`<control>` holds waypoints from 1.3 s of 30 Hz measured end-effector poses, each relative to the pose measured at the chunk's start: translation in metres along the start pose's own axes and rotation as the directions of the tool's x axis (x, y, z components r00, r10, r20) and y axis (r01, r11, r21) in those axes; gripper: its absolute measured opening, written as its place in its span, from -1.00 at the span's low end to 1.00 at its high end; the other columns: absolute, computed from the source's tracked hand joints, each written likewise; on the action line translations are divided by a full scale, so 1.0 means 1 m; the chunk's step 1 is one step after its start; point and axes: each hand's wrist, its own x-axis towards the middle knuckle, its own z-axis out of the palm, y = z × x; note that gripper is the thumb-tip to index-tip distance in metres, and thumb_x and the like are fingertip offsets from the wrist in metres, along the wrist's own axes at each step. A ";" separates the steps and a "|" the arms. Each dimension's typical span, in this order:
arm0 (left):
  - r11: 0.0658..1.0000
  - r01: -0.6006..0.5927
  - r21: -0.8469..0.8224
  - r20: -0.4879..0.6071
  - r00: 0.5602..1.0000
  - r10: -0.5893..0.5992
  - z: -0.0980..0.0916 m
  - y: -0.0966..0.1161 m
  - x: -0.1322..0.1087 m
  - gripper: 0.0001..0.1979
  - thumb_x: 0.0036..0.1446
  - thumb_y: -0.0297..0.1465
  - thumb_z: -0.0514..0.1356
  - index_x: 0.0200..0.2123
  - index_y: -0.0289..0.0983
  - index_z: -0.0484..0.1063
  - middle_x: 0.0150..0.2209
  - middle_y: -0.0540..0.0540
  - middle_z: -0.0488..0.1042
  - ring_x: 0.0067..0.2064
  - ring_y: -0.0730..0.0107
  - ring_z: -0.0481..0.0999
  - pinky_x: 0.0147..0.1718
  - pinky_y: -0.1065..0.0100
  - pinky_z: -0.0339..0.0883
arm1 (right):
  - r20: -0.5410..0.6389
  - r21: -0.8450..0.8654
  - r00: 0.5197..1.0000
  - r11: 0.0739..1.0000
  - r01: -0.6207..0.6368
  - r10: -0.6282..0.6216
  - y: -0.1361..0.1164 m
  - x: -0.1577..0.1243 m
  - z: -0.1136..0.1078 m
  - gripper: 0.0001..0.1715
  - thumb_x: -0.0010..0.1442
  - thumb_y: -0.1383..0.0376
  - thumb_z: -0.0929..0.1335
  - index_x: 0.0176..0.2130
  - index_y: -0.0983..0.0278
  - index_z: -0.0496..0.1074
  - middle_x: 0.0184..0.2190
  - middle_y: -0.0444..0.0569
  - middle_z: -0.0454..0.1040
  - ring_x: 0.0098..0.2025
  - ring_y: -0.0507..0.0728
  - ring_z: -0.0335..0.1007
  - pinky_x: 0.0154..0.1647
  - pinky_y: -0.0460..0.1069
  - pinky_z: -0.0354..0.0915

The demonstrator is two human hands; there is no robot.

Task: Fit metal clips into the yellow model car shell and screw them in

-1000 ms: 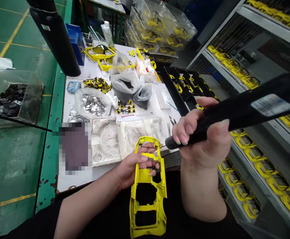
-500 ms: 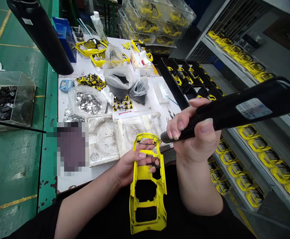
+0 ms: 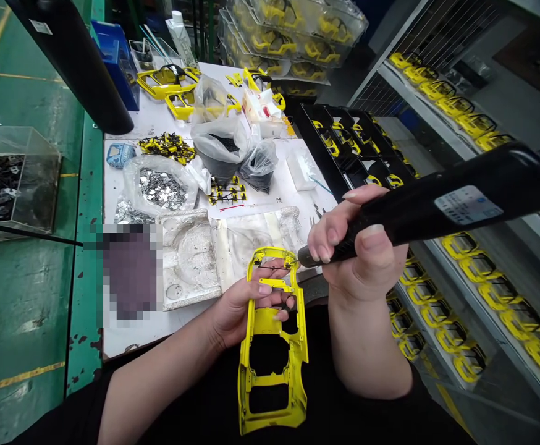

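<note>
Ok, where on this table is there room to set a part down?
Bare tabletop shows between the black-and-yellow parts and the white block, and along the front edge before the moulded tray. The far end, around the yellow frames and plastic bags, is crowded.

The frame (image 3: 265,321) is bright yellow, the tool (image 3: 418,225) is black with a pale blue-and-white label (image 3: 468,206), the counter (image 3: 122,340) is white, and the green floor (image 3: 20,309) has thin yellow stripes (image 3: 17,378) and rust-red chips (image 3: 84,340).

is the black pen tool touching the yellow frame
Cannot tell: the head view shows the tip of the black pen tool right at the top corner of the yellow frame, too small to see contact or a gap.
</note>
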 end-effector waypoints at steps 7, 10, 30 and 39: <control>1.000 0.008 0.008 0.009 1.000 -0.008 0.000 0.001 0.001 -0.32 -0.01 -0.39 0.56 0.20 -0.23 0.52 -0.04 -0.22 0.63 -0.11 0.07 0.67 -0.26 0.29 0.44 | 0.040 0.026 0.999 1.000 0.014 -0.015 0.002 -0.004 -0.001 -0.63 0.29 0.06 0.65 0.02 0.12 0.66 -0.49 -0.25 0.38 -0.65 -0.01 0.22 -0.67 -0.08 0.25; 1.000 0.002 0.002 0.004 1.000 -0.002 0.000 0.000 0.001 -0.33 -0.01 -0.39 0.55 0.19 -0.21 0.53 -0.03 -0.20 0.62 -0.12 0.09 0.68 -0.27 0.29 0.43 | 0.055 0.030 0.999 1.000 -0.005 0.004 0.005 -0.003 -0.003 -0.63 0.29 0.05 0.66 0.00 0.09 0.65 -0.47 -0.25 0.37 -0.65 -0.01 0.20 -0.68 -0.08 0.23; 1.000 0.004 -0.005 -0.020 1.000 -0.004 0.002 0.001 0.000 -0.35 -0.02 -0.37 0.60 0.16 -0.21 0.58 -0.01 -0.15 0.58 -0.13 0.13 0.67 -0.24 0.29 0.48 | -0.053 -0.092 0.997 0.994 0.053 -0.058 0.004 -0.007 0.005 -0.65 0.29 0.04 0.67 -0.17 0.09 0.54 -0.52 -0.25 0.30 -0.66 0.01 0.17 -0.69 -0.05 0.15; 1.000 0.002 0.004 0.006 1.000 -0.002 0.002 0.001 0.000 -0.41 0.00 -0.36 0.59 0.12 -0.24 0.59 -0.03 -0.16 0.59 -0.13 0.14 0.65 -0.25 0.29 0.46 | -0.127 -0.091 0.992 0.995 -0.033 0.021 -0.002 -0.009 0.010 -0.74 0.32 0.10 0.67 -0.15 0.11 0.62 -0.48 -0.23 0.42 -0.58 0.04 0.32 -0.54 -0.01 0.31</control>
